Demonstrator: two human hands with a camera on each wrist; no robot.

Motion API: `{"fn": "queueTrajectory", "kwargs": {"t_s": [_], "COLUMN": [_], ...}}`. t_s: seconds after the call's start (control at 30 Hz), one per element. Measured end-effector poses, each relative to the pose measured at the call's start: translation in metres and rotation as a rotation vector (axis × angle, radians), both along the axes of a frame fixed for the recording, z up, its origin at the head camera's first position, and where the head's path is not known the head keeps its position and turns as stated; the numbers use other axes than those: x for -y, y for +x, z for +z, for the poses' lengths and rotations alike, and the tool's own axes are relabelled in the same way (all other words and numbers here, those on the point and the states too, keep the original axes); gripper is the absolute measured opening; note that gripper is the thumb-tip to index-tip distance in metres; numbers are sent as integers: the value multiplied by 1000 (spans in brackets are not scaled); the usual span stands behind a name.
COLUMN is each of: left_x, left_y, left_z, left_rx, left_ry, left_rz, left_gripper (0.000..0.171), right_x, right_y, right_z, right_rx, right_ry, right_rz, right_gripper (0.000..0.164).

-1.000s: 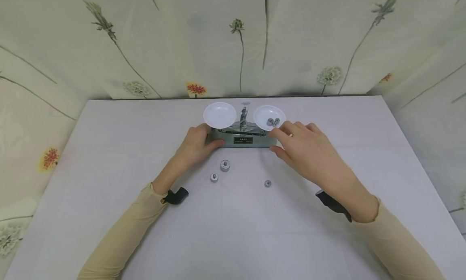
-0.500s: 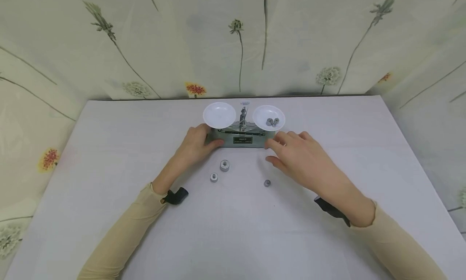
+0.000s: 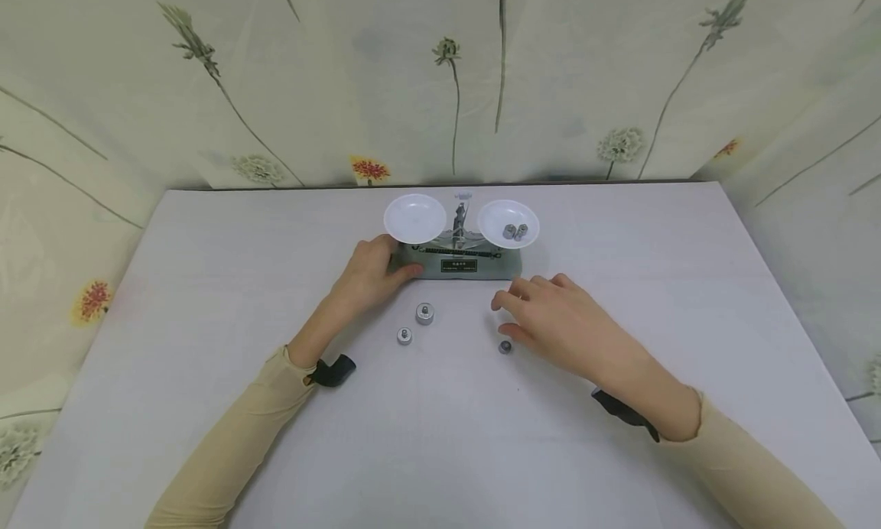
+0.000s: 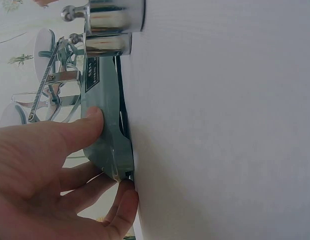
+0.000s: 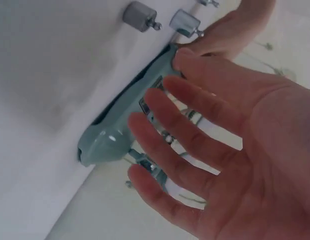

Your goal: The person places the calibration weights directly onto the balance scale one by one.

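Note:
A green-based balance scale [image 3: 489,266] stands near the table's back edge. My left hand [image 3: 368,275] grips the left end of its base; the left wrist view shows the thumb [image 4: 92,122] on the front face and fingers curled round the end. Two small metal weights [image 3: 509,231] sit in the right white pan [image 3: 495,214], and the left pan [image 3: 415,219] holds nothing. My right hand [image 3: 560,326] hovers in front of the scale's right end, fingers apart and loosely bent, holding nothing. Just below its thumb is a small metal weight [image 3: 505,347] on the table.
Two larger knobbed weights, one big [image 3: 424,313] and one smaller [image 3: 404,335], stand on the white tabletop [image 3: 427,437] in front of the scale, right of my left forearm. A flower-printed cloth [image 3: 310,78] hangs behind the table.
My right hand has come away from the scale's right end, moving back toward me and slightly left, near the lone small weight. The left hand has stayed on the base.

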State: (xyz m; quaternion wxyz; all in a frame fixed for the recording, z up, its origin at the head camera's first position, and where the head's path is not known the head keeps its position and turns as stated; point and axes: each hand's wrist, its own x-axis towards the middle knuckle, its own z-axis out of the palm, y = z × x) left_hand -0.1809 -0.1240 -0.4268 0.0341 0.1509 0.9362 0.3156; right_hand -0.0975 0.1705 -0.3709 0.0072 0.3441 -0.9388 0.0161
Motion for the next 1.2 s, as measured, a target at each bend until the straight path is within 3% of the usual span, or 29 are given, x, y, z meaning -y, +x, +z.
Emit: {"fn": "queueTrajectory", "kwargs": {"t_s": [0.53, 1.2], "left_x": [1, 1], "left_y": [0, -1], "left_z": [0, -1], "left_rx": [-2, -3], "left_ry": [5, 9], "left_rz": [0, -5], "left_gripper": [41, 40], "right_x": [4, 7], "right_y": [8, 11], "right_z": [-15, -17], "right_rx": [32, 36], "right_ry": [33, 59], "right_rz": [96, 93], "right_gripper": [22, 22]}}
